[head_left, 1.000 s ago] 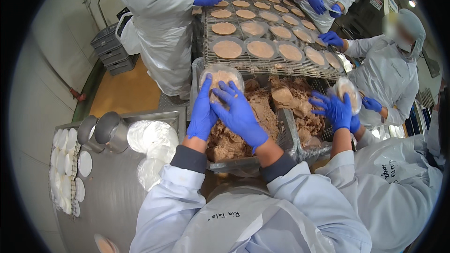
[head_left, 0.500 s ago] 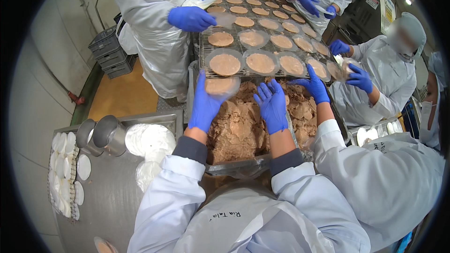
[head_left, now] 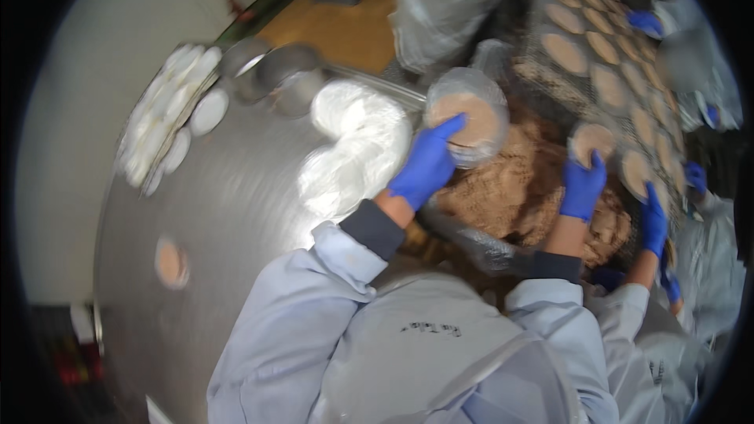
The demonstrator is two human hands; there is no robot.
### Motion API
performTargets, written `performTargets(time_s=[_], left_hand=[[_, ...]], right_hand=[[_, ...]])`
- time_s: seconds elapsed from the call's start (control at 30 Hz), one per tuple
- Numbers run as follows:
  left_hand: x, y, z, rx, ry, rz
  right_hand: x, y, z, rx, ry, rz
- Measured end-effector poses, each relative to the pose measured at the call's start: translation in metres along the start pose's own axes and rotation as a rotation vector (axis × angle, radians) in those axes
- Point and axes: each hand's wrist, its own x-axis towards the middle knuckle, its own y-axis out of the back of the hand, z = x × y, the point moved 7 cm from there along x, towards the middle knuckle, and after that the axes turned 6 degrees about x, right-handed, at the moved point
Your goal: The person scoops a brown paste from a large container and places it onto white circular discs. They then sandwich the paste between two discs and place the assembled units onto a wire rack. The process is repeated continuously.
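Everything is smeared by motion. My left hand (head_left: 424, 163), in a blue glove, is closed on a flat round meat patty (head_left: 465, 115) with clear plastic film around its edge, the thumb over its near side. This patty is between the steel table and the tub of ground meat (head_left: 495, 196). Over the tub's far right part, my right hand (head_left: 583, 190), gloved too, grips a second patty (head_left: 594, 140) by its near edge. Just right of it, a co-worker's blue-gloved hand (head_left: 653, 224) holds another patty (head_left: 635, 169).
The wire rack (head_left: 585, 88) beyond the tub bears several patties. On the steel table (head_left: 243, 204) lie white film discs (head_left: 357, 141), a single patty (head_left: 170, 262), two metal cylinders (head_left: 292, 78) and a wire basket of white discs (head_left: 161, 122). Other people stand around the rack.
My view has swung left, so the table fills more of it. My left hand still holds its patty, now away from the rack's edge. My right hand was open and now holds a patty.
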Motion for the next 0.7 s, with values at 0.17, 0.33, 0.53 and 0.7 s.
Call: performTargets(time_s=[0.17, 0.33, 0.53, 0.7], left_hand=[[-0.149, 0.182, 0.117, -0.171, -0.527, 0.467], [-0.163, 0.129, 0.1, 1.26, -0.41, 0.661], [-0.13, 0.126, 0.094, 1.912, -0.697, 0.396], [-0.025, 0.024, 0.082, 0.447, -0.322, 0.293]], right_hand=[[0.032, 0.065, 0.037, 0.13, -0.205, 0.163], [0.009, 0.037, 0.129, -0.009, -0.371, 0.171], [-0.018, 0.013, 0.126, -0.101, -0.426, 0.012], [-0.04, -0.059, 0.061, -0.018, -0.11, -0.099]])
